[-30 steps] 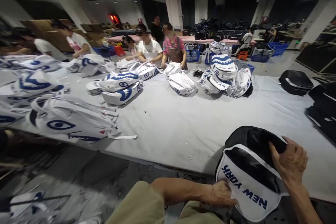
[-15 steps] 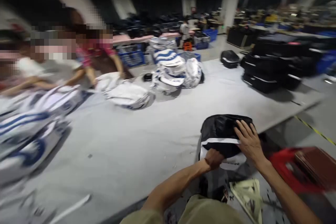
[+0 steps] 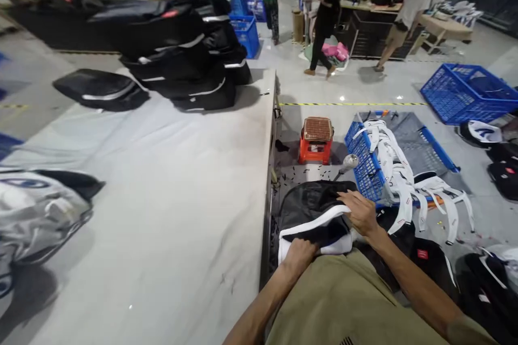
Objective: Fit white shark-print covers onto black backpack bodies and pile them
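Observation:
Close to my body, beside the table's edge, I hold a black bag with white trim (image 3: 311, 202). My left hand (image 3: 300, 254) is closed on its near white edge, the fingertips hidden inside the fold. My right hand (image 3: 359, 212) pinches the white-trimmed rim on the far right side, with the thumb out of sight. Between the hands the bag gapes a little, showing dark lining. Its lower part is hidden behind my hands and shirt.
On the left is a white-topped table (image 3: 194, 183) with stacked black bags (image 3: 182, 59) and white-and-blue bags (image 3: 40, 215). A red stool (image 3: 316, 140), a blue crate (image 3: 364, 167) with white straps (image 3: 388, 156), and black pieces (image 3: 433, 264) are on the floor. People walk farther back.
My view has swung to the right. The bag has come off the table top and is now beside the edge, held against my body by both hands.

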`<state>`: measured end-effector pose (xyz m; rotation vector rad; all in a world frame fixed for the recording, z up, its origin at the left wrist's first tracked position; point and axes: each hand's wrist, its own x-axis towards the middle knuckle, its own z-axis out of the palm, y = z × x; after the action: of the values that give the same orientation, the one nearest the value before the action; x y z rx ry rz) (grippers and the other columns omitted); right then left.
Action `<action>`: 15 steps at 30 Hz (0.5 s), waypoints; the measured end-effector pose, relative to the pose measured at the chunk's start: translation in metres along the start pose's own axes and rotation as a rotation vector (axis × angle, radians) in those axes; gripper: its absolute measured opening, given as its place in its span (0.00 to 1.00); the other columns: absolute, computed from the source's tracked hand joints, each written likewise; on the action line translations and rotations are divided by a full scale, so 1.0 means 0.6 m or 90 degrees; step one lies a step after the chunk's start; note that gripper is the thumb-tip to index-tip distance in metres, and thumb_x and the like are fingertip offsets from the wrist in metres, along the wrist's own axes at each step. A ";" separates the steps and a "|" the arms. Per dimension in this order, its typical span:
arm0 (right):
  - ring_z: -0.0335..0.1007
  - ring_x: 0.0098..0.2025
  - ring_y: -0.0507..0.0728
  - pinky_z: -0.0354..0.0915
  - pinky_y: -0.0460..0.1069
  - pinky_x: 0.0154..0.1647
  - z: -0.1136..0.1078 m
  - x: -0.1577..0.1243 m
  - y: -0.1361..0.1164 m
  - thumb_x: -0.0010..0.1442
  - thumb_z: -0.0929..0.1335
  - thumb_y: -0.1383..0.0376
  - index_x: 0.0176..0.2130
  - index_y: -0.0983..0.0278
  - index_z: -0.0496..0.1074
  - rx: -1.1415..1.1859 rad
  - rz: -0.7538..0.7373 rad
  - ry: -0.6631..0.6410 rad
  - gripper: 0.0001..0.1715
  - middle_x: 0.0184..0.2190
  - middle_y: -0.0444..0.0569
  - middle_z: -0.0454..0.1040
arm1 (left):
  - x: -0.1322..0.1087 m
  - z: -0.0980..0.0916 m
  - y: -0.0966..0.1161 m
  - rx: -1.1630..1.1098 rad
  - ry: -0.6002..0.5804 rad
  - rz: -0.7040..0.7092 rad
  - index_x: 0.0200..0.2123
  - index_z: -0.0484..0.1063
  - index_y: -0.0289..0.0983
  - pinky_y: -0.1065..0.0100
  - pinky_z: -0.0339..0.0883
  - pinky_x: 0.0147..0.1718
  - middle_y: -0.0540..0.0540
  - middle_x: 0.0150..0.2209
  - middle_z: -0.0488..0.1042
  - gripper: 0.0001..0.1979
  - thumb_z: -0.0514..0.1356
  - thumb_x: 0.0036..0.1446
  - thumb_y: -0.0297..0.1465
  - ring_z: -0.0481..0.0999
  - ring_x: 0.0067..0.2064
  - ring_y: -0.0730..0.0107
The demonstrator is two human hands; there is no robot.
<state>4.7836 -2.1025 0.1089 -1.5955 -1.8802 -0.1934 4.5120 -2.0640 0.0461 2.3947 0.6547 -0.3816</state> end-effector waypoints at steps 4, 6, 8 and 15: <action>0.86 0.49 0.63 0.81 0.57 0.51 -0.082 -0.057 0.049 0.79 0.61 0.62 0.54 0.61 0.85 -0.134 0.082 0.106 0.24 0.48 0.54 0.89 | 0.045 -0.086 0.046 0.036 0.087 0.265 0.74 0.72 0.43 0.59 0.78 0.55 0.40 0.65 0.85 0.29 0.64 0.73 0.30 0.87 0.59 0.53; 0.85 0.46 0.62 0.78 0.54 0.46 -0.113 -0.067 0.074 0.77 0.63 0.66 0.57 0.64 0.83 -0.196 0.090 0.135 0.21 0.46 0.55 0.89 | 0.075 -0.126 0.075 0.040 0.268 0.364 0.74 0.72 0.46 0.63 0.76 0.55 0.44 0.63 0.86 0.26 0.62 0.76 0.31 0.86 0.58 0.61; 0.84 0.44 0.62 0.75 0.54 0.44 -0.134 -0.070 0.105 0.75 0.65 0.68 0.58 0.67 0.81 -0.249 0.091 0.134 0.19 0.44 0.57 0.88 | 0.119 -0.162 0.101 0.055 0.449 0.364 0.74 0.72 0.47 0.61 0.74 0.59 0.44 0.61 0.86 0.24 0.61 0.79 0.35 0.84 0.59 0.62; 0.84 0.36 0.62 0.72 0.53 0.35 -0.095 -0.039 0.282 0.77 0.67 0.65 0.50 0.62 0.83 -0.225 0.073 0.075 0.13 0.40 0.54 0.88 | 0.370 -0.210 0.083 0.024 0.550 0.163 0.78 0.68 0.40 0.41 0.61 0.77 0.33 0.75 0.73 0.40 0.62 0.68 0.51 0.66 0.79 0.39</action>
<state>4.9624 -2.1092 0.0903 -1.8735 -1.7264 -0.5830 4.7379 -1.9383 0.0749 2.5835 0.6733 0.7985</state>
